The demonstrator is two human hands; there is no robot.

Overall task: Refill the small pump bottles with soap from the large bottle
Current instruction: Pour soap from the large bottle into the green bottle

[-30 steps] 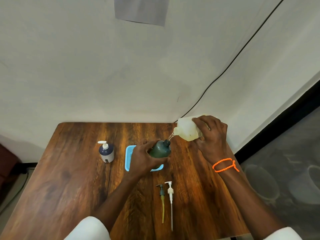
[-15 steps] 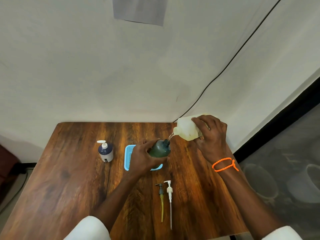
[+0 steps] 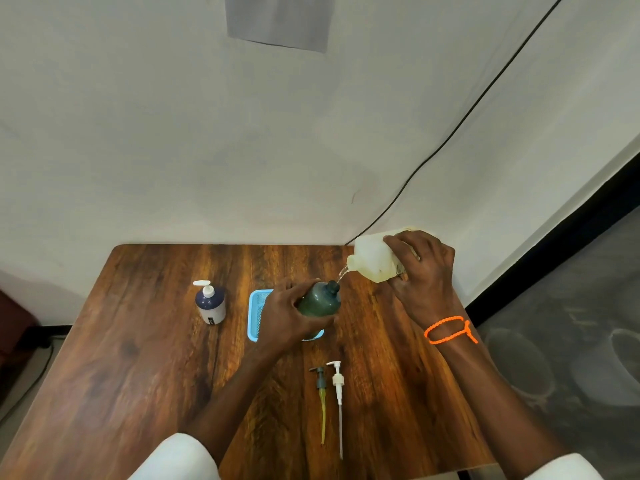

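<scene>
My left hand (image 3: 289, 315) grips a small dark green bottle (image 3: 320, 300) with no pump, tilted toward the right above a blue tray (image 3: 256, 311). My right hand (image 3: 424, 275) holds the large pale bottle (image 3: 374, 261) tipped on its side, its mouth just above the green bottle's neck. A thin clear stream runs from one to the other. A navy and white pump bottle (image 3: 210, 304) stands upright to the left, pump fitted. Two loose pumps lie near the front: a green pump (image 3: 322, 400) and a white pump (image 3: 338, 396).
The wooden table (image 3: 138, 358) ends at a white wall behind and a drop on the right toward a dark floor. A black cable (image 3: 450, 133) runs down the wall to the table's back right corner. A grey sheet (image 3: 277, 19) hangs on the wall.
Both hands and bottles hold almost the same pose; the pouring stream continues. The view has shifted slightly.
</scene>
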